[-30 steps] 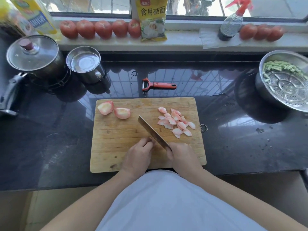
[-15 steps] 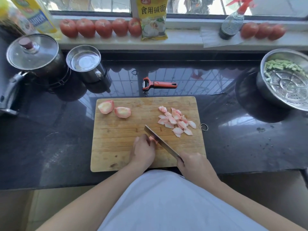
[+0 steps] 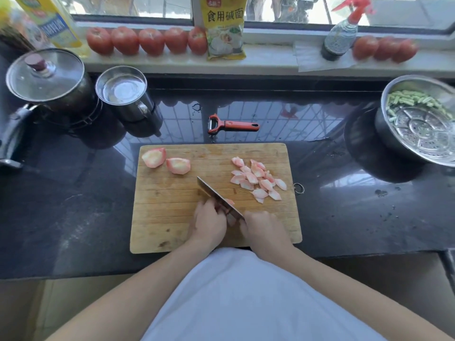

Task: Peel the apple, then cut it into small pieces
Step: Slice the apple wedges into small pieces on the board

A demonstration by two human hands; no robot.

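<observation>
A wooden cutting board (image 3: 172,217) lies on the dark counter. Two peeled pinkish apple quarters (image 3: 154,157) (image 3: 178,165) sit at its far left corner. A heap of small cut apple pieces (image 3: 258,179) lies at its right. My right hand (image 3: 264,230) grips the handle of a knife (image 3: 216,196), whose blade slants up and left. My left hand (image 3: 209,222) holds an apple piece (image 3: 230,202) against the board right beside the blade; the piece is mostly hidden by my fingers and the blade.
A red peeler (image 3: 231,124) lies behind the board. A lidded pot (image 3: 46,80) and steel cup (image 3: 123,91) stand far left, a steel basin with green beans (image 3: 423,119) far right. Tomatoes (image 3: 147,40), a yellow packet (image 3: 225,25) and a spray bottle (image 3: 341,35) line the windowsill.
The knife went back toward me, then forward again with the blade farther left. My left hand stayed on the apple piece near the board's front middle.
</observation>
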